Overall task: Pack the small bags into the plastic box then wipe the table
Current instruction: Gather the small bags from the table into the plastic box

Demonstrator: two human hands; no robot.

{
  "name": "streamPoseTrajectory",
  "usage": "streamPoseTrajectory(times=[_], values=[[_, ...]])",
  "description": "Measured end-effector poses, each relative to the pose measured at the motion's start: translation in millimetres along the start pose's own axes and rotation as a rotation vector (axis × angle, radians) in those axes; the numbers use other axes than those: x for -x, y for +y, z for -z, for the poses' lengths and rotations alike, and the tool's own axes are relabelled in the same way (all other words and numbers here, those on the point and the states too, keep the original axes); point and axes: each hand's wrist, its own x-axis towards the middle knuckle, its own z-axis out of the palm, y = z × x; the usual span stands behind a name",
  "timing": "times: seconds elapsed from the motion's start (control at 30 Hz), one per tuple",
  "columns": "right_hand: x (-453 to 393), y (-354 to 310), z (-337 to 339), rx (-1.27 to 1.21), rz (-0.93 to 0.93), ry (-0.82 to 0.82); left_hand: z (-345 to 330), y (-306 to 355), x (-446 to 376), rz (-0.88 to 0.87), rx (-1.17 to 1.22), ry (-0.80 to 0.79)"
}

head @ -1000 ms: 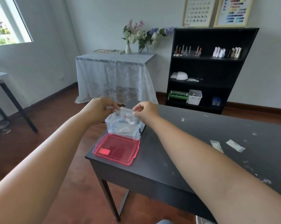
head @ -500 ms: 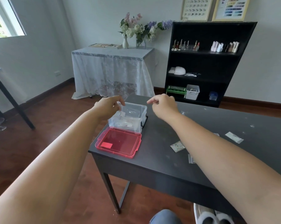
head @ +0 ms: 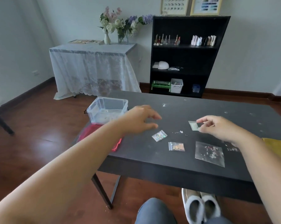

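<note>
A clear plastic box (head: pixel 107 109) stands open at the left end of the black table (head: pixel 193 109), with small bags inside. Its red lid (head: pixel 116 147) lies in front of it, mostly behind my left arm. My left hand (head: pixel 141 119) hovers empty, fingers spread, just above and left of a glittery small bag (head: pixel 159 135). My right hand (head: pixel 217 128) pinches a pale green small bag (head: pixel 193 125) by its right edge, at the table surface. An orange-filled bag (head: pixel 176 146) and a larger clear bag (head: pixel 209 153) lie near the front edge.
Loose glitter bits (head: pixel 179 132) lie between my hands. A yellow cloth (head: pixel 277 149) rests at the table's right. Behind stand a black shelf (head: pixel 188 55) with bottles and a lace-covered table (head: pixel 93 68) with flowers. Slippers (head: pixel 201 206) sit under the table.
Both hands left the plastic box and moved right over the table. The left let go of the bag it held over the box; the right took hold of the green bag.
</note>
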Motion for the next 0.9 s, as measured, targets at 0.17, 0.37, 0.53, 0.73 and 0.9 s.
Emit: streamPoseTrajectory(times=[0.17,0.37,0.53,0.73,0.9], values=[[31,27,12,0.157,-0.061,-0.170,-51,33,-25,0.004,-0.125,-0.218],[33,36,6,0.280,-0.038,-0.133,-69,48,-37,0.085,-0.139,-0.272],[29,31,6,0.295,-0.051,-0.180,-69,54,-40,0.204,-0.022,-0.315],[31,33,2,0.179,-0.011,-0.169,-68,55,-37,0.197,0.042,-0.250],[35,37,0,-0.161,-0.024,-0.134,-55,44,-26,0.186,0.114,-0.168]])
